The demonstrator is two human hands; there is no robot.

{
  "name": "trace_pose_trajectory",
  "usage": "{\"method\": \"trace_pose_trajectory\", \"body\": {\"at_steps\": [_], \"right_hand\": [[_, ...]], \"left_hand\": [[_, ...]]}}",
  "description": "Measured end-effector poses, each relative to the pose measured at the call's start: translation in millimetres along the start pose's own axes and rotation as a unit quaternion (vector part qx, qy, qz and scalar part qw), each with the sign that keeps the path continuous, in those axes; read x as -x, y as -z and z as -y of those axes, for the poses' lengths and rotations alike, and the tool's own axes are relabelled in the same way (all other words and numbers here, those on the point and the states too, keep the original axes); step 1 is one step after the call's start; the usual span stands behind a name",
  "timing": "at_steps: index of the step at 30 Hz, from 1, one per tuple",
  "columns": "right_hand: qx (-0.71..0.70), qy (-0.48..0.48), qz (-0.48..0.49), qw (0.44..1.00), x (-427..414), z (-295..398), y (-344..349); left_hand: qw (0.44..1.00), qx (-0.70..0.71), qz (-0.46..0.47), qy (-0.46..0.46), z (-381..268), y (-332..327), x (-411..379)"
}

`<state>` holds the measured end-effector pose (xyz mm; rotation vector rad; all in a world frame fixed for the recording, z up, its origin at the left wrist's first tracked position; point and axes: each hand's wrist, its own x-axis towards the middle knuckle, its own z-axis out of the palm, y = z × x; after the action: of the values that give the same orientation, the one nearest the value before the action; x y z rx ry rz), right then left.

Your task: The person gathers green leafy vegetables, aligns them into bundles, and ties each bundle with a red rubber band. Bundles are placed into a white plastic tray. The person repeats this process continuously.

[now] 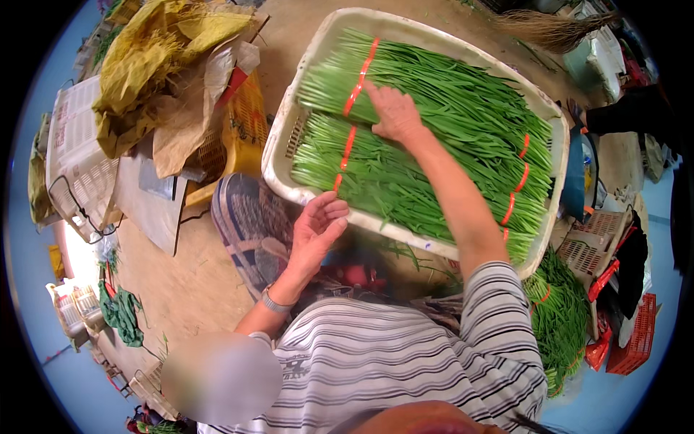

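Observation:
A large white plastic crate [303, 70] lies before me, holding several bundles of long green leafy stalks [461, 81] that look like garlic chives. Orange-red bands [362, 76] wrap the bundles near their pale cut ends. My right hand [394, 113] reaches over the crate and rests on the far left bundle, its index fingertip beside the band. Nothing shows gripped in it. Near the crate's front left rim, my left hand [320, 230] is raised palm up, its fingers loosely curled and holding nothing. Another band [345, 157] crosses the nearer bundle just beyond it.
Yellow woven sacking [162, 54] drapes over a yellow plastic crate [244, 125] on the left. A white basket [81, 146] stands beyond it. More banded greens [561, 314] lie at the right, near a red crate [634, 336]. A straw broom [547, 30] and a person's dark-clothed leg [623, 111] are at upper right.

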<state>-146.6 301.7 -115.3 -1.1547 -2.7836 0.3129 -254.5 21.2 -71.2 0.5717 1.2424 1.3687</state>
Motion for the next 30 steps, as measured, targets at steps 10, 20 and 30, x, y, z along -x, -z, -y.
{"method": "trace_pose_trajectory", "body": {"at_steps": [10, 20, 30], "right_hand": [[-0.068, 0.023, 0.016, 0.997, -5.0, -11.6, -23.5], [0.105, -0.012, -0.117, 0.988, 46.5, 3.1, 12.9], [0.05, -0.138, -0.073, 0.986, 95.8, -88.1, -5.9]], "left_hand": [[0.772, -0.506, 0.001, -0.386, -50.7, -46.5, -179.8], [0.611, -0.744, -0.027, -0.268, 2.8, -18.3, -255.4], [0.52, -0.787, 0.096, -0.318, 15.7, -105.5, -243.0]]}}
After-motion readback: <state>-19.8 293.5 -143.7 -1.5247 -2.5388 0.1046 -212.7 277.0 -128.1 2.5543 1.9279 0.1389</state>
